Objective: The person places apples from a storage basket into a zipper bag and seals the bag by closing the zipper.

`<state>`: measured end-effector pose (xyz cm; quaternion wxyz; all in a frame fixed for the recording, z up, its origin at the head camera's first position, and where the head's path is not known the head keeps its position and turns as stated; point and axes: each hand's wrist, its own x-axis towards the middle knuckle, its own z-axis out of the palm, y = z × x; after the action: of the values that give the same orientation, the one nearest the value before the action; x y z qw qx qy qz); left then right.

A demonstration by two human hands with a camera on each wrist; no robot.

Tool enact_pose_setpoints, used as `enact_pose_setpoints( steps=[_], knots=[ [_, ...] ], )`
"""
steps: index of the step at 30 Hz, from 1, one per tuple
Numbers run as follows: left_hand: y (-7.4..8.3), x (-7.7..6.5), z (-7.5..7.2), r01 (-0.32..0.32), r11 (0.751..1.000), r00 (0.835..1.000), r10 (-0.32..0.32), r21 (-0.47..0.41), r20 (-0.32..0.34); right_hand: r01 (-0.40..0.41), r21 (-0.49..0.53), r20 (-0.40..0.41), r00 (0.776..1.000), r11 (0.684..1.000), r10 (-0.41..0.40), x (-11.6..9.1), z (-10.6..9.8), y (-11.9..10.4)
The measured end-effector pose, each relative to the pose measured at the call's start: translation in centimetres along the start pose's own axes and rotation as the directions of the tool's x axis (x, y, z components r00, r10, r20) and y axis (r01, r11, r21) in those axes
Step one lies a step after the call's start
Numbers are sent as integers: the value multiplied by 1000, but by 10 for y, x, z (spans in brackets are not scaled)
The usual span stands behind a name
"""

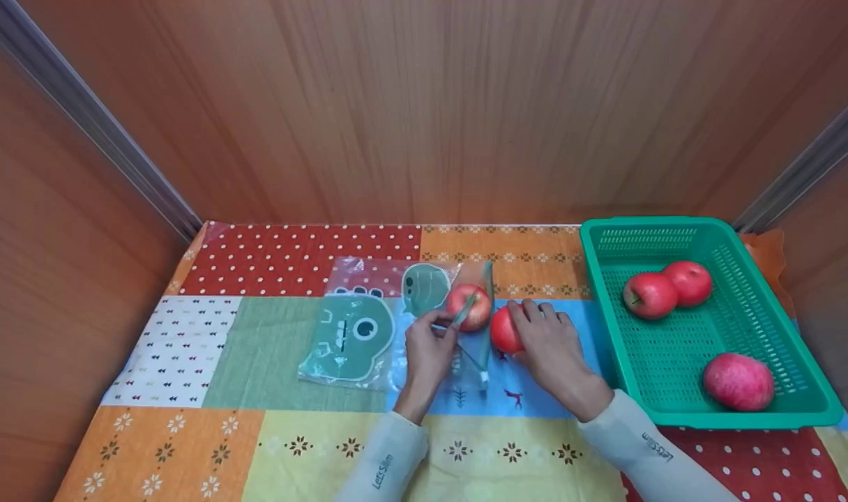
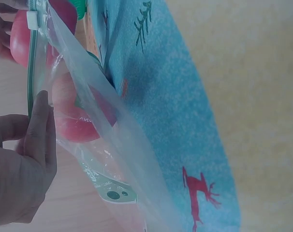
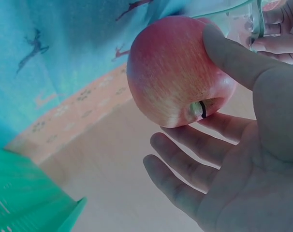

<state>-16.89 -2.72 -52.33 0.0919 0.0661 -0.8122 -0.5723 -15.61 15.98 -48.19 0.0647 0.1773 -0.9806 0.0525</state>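
A clear zip bag (image 1: 358,341) with a green dinosaur print lies on the tablecloth, its zip edge toward the right. Inside it, near the mouth, sits a red apple (image 1: 474,315). My left hand (image 1: 429,348) pinches the bag's zip edge between thumb and fingers; the left wrist view shows the green zip strip (image 2: 31,77) and its white slider (image 2: 32,20). My right hand (image 1: 549,341) holds a second apple (image 3: 178,72) at the bag's mouth, thumb on one side and fingers on the other. Its stem end faces the palm in the right wrist view.
A green plastic basket (image 1: 609,348) stands to the right, with two apples (image 1: 650,295) touching toward its back and a pinkish apple (image 1: 738,381) near its front right corner. Wooden panels (image 1: 424,111) rise behind the table and at both sides.
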Motion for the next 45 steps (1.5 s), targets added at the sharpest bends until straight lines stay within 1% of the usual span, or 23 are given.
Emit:
enact_pose_setpoints(
  steps=[5,11,17,21,27,33,36,39,45],
  knots=[
    [1,0,0,4,1000,1000,-4,8,0,-4,16,-7,1000,1000,4,2,5,-3],
    [2,-1,0,-4,1000,1000,4,16,-3,-17,34,13,1000,999,16,4,8,-4],
    [0,-2,1,-11,1000,1000,11,-2,-2,15,26,-32,999,1000,-14,7,11,-4],
    [0,-2,0,-1,1000,1000,1,-20,9,20,41,-50,999,999,-18,8,13,-5],
    [0,-2,0,9,999,1000,-8,-42,19,1,40,-23,1000,999,0,11,15,-10],
    [0,-2,1,15,999,1000,-14,-34,18,-14,47,23,1000,999,13,15,15,-16],
    [0,-3,1,13,999,1000,-13,-32,14,-7,47,26,1000,999,6,16,16,-17],
    [0,-3,2,4,1000,1000,-4,-30,9,5,48,12,1000,999,-5,17,17,-18],
    [0,-3,2,-1,999,1000,1,-44,12,36,55,-44,998,998,-34,19,20,-20]
  ],
)
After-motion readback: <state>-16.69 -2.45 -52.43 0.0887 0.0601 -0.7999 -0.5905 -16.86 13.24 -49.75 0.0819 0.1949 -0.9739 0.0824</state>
